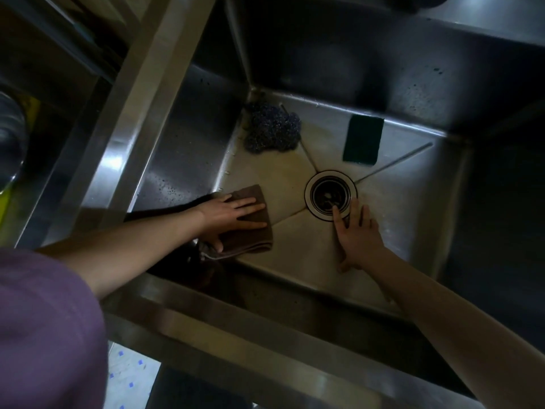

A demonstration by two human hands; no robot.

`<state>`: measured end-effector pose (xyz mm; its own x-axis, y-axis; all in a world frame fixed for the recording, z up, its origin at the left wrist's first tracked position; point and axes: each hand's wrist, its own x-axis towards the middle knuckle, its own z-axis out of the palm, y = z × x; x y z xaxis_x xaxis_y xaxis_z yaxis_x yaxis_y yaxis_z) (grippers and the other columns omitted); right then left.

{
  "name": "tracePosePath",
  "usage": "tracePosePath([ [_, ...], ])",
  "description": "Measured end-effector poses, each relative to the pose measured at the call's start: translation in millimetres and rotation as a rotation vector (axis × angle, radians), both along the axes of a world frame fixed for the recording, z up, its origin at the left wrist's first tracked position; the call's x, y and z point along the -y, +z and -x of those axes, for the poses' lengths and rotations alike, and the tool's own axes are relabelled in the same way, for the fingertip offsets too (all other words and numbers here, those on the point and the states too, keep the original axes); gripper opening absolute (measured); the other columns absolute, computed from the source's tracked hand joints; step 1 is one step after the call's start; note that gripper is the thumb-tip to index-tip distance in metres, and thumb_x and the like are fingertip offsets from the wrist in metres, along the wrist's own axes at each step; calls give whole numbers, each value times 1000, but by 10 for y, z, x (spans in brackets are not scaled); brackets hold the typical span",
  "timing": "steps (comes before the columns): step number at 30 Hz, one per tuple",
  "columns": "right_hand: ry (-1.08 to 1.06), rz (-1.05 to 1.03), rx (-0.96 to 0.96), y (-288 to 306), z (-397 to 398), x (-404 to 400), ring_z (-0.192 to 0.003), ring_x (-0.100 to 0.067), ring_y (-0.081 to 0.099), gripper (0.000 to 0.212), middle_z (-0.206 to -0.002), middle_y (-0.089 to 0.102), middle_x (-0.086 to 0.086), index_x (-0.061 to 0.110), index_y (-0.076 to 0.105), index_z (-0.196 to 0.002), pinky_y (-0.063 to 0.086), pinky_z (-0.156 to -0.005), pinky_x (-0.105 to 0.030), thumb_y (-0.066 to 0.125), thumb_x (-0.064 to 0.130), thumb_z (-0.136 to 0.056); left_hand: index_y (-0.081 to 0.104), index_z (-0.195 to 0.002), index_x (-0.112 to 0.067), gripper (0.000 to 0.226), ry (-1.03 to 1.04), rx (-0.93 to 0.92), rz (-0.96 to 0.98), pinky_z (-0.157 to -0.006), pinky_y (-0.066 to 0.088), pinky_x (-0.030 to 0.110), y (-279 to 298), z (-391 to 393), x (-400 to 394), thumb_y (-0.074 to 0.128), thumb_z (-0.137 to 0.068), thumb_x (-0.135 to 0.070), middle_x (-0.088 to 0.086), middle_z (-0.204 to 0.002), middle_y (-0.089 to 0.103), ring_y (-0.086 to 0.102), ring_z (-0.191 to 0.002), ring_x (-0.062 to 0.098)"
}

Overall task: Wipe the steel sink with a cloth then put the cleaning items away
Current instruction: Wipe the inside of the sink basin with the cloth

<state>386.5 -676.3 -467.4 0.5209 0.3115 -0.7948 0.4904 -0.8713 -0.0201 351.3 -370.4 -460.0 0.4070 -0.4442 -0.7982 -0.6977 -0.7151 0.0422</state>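
— While the brown cloth (247, 222) lies folded on the sink (188, 160) floor in the near-left corner, what should the wiper mind first?

— Keep it flat. The left hand (233, 215) presses it with straight, spread fingers and the thumb hooked at the near edge, so it pushes the cloth without gripping it. I would judge that an even palm works better here than fingertips, since the folds at the near edge look ready to bunch.

— And the other hand?

— The right hand (355, 231) rests open on the floor just beside the drain (330, 196), fingers straight, forefinger reaching onto the ring. It holds nothing. It seems to serve as a brace; it should move off before the cloth comes that way.

— Which way should the strokes run?

— Toward the drain, I think, following the creases pressed into the floor, so any wet runs inward. The walls show droplets and probably need a pass too.

— What lies in the way?

— A steel scourer (271, 128) sits in the far-left corner and a green scouring pad (363, 140) lies farther right, against the far wall, both apart from the cloth. Lifting them out first would likely give a cleaner sweep, and they must be put away in any case.
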Motion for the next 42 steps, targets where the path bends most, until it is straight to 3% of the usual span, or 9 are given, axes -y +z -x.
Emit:
tracePosePath([
  [6,-8,-39,16,3,11,52,-141,-46,-16,136,-149,-34,-24,20,-26,-146,9,-116,-52,81,46,-66,-14,-146,-42,121,-70,3,-48,-110,22,48,65,-47,-27,72,-61,-58,2,-156,-25,-11,-146,26],
  [11,-3,-42,24,15,9,58,-141,-46,-16,134,-149,-34,-24,20,-26,-146,9,-116,-52,80,45,-68,-13,-147,-40,116,-79,-9,-103,-111,20,47,118,-39,-53,74,-69,-37,1,-155,-27,-12,-146,26],
  [18,1,-28,31,18,18,22,-141,-47,-14,135,-149,-31,-25,18,-24,-147,10,-116,-53,81,45,-66,-12,-148,-37,94,-138,-6,-161,-115,16,44,235,-104,-17,57,-86,-22,1,-156,-23,-10,-146,25],
  [25,14,-26,41,16,20,24,-141,-48,-12,135,-149,-29,-28,16,-23,-147,11,-115,-53,81,45,-66,-23,-145,-33,126,-109,90,-255,-117,10,42,203,-275,-26,77,-69,-44,5,-155,-24,-10,-146,26],
  [33,18,-26,43,25,23,29,-141,-49,-12,134,-149,-29,-28,15,-23,-147,12,-116,-53,81,44,-67,-21,-146,-31,120,-8,66,-239,-117,18,45,97,-187,-32,75,-75,-20,8,-154,-28,-13,-145,31],
  [42,37,-34,46,21,21,39,-141,-49,-13,133,-149,-29,-29,14,-23,-147,12,-115,-53,80,46,-68,-24,-145,-30,129,110,77,-256,-116,15,48,133,-503,-67,80,-68,-33,10,-153,-29,-11,-145,33],
])
